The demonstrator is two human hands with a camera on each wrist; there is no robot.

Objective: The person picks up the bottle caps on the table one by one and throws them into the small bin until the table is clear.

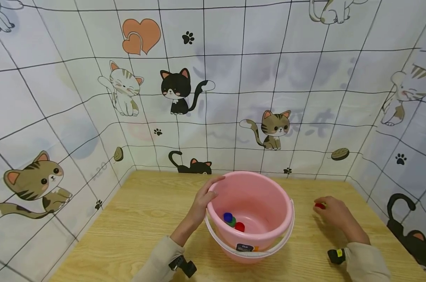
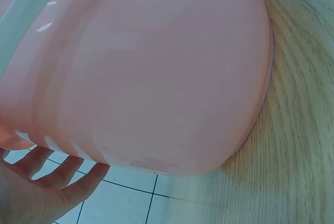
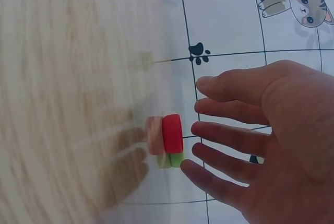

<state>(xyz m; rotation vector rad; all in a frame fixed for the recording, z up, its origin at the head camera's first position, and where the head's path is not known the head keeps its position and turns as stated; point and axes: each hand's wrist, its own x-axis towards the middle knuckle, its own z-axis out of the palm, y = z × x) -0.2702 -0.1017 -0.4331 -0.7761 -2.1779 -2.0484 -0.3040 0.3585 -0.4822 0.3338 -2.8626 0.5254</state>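
Note:
My left hand (image 1: 201, 201) grips the left rim of a pink bucket (image 1: 251, 203), thumb over the rim; in the left wrist view its fingers (image 2: 83, 182) lie along the outer wall. Inside the bucket, at its left, are a blue cap (image 1: 228, 217), a green cap (image 1: 231, 223) and a red cap (image 1: 239, 226). To the right of the bucket, my right hand (image 1: 334, 213) is low over the table by another red cap (image 3: 173, 133). Its fingers are spread and relaxed, with nothing between them. A light green cap (image 3: 177, 160) shows behind that red one.
The wooden table (image 1: 156, 219) meets a wall cloth (image 1: 223, 117) printed with cats and grid lines at the back and both sides. A white handle (image 1: 249, 253) hangs down round the bucket's front.

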